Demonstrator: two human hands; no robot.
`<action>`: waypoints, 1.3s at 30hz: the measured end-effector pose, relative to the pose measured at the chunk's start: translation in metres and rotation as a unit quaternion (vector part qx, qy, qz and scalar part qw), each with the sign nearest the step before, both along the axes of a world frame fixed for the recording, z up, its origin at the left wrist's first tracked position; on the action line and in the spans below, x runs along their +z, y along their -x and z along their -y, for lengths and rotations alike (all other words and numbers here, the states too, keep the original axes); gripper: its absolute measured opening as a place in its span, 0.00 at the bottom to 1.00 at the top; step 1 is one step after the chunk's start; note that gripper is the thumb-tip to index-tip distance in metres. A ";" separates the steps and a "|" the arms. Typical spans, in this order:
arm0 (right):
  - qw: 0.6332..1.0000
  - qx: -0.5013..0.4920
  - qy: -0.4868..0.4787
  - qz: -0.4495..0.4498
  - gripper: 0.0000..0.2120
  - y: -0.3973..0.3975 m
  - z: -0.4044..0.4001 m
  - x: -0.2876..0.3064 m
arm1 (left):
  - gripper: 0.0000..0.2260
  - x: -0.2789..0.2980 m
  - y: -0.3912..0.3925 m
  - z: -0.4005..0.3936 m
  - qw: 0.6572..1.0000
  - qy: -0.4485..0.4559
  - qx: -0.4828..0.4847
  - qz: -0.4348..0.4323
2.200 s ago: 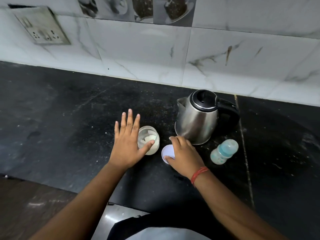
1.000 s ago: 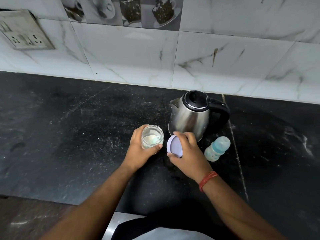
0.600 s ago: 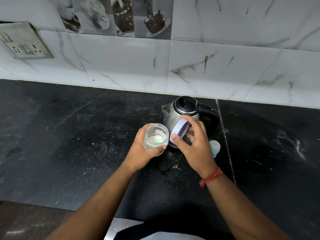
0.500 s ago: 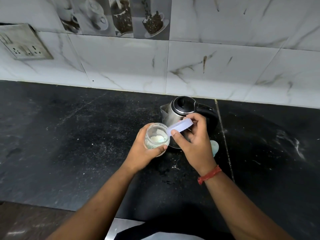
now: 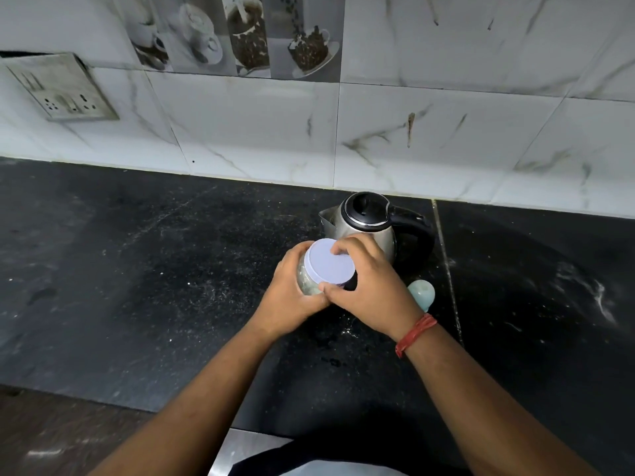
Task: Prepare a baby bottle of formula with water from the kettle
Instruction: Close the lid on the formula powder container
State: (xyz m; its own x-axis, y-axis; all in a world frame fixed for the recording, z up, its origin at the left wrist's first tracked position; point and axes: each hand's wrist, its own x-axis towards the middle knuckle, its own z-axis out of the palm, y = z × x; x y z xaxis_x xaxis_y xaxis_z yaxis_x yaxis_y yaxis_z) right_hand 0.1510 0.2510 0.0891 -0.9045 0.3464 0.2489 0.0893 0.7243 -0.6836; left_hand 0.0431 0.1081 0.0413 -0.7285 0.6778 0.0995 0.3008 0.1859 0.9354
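Observation:
My left hand (image 5: 290,297) grips a small clear glass jar (image 5: 307,281) with white powder inside, held above the black counter. A pale lilac lid (image 5: 330,267) sits on the jar's mouth, and my right hand (image 5: 372,286) grips that lid by its rim with thumb and fingers. Behind my hands stands a steel kettle (image 5: 369,228) with a black lid and handle. The baby bottle (image 5: 422,293), pale blue-green, peeks out from behind my right hand; most of it is hidden.
The black stone counter (image 5: 154,269) runs wide to the left and right, dusted with white specks. A marble-tiled wall (image 5: 412,132) backs it, with a socket plate (image 5: 62,87) at the upper left. The counter's front edge (image 5: 103,400) lies near my body.
My left hand took the jar and lifted it. My right hand raised the lid from the counter, turned it over and set it on the jar's mouth. The view tilted up slightly.

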 end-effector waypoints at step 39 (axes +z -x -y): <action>0.923 -0.061 -0.288 0.247 0.38 0.016 0.002 0.045 | 0.40 0.018 0.017 0.004 0.997 0.046 -0.055 -0.037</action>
